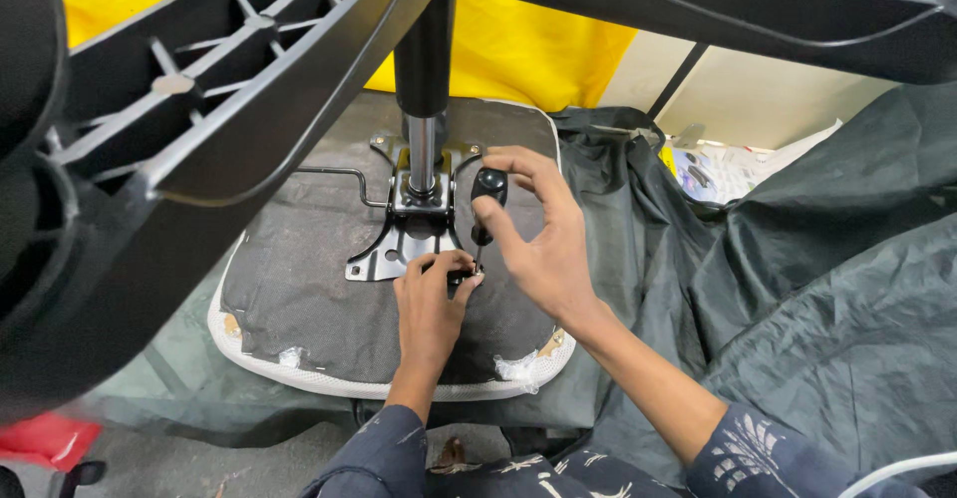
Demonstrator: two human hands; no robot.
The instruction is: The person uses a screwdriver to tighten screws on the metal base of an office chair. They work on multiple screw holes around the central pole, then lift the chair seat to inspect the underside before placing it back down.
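An upturned chair seat with grey fabric underside lies before me. A black metal mounting plate is fixed at its middle, with a chrome gas cylinder rising from it. My right hand grips a black-handled screwdriver, its tip pointing down at the plate's near right corner. My left hand pinches something small and dark at that same corner, right by the screwdriver tip. Whether it is a screw cannot be made out.
The black plastic star base of the chair spreads overhead, filling the upper left and top. A thin lever sticks out left of the plate. Dark sheeting covers the right side. Yellow cloth hangs behind. Something red lies at lower left.
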